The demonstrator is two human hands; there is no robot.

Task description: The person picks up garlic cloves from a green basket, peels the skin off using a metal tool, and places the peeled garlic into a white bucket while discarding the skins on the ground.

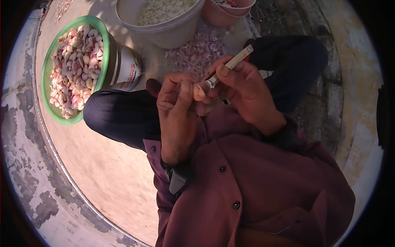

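Above a scatter of garlic skins (200,47), a seated person is pinching a garlic clove (199,93) between the thumb and fingers of the left hand (177,117), while the right hand (252,92) is clamping a small knife (235,61), its thumb pressing on the pale handle. The clove is resting at the left fingertips, in front of the torso, with the short blade lying right beside it; whether the edge is touching cannot be told. Good handling here is probably calling for light pressure, a shallow blade angle and left fingertips standing clear of the edge. Off to the left, a green mesh basket (105,45) is holding unpeeled cloves (78,61); beyond the hands, a pale bucket (164,37) is holding peeled cloves (164,11).
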